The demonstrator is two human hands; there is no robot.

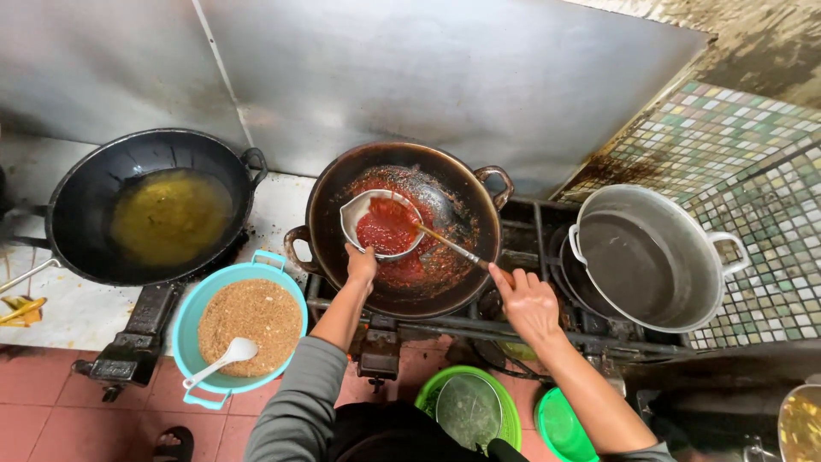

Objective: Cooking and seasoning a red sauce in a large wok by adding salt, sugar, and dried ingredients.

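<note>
stove (522, 329): dark gas range along a steel wall, carries the woks and the pot.
left wok (150, 205): black, on the left burner, holds yellow oil; well apart from the hands.
pot (654, 257): steel, two white handles, on the right burner, dark liquid inside.
middle wok (402, 227): brown, two loop handles, smeared with red sauce.
basin (239, 323): turquoise, just left of the middle wok, full of brown grains; a white spoon (221, 361) lies in it.
green baskets (479, 411): two, low in front of the stove, between the arms.
bowl (383, 224): white, tilted inside the middle wok, holds red sauce.
ladle (453, 246): metal handle, its end reaches into the bowl.
left hand (361, 263): fingers closed on the bowl's near rim.
right hand (526, 304): at the wok's right rim, fingers closed round the ladle's handle end.
</note>
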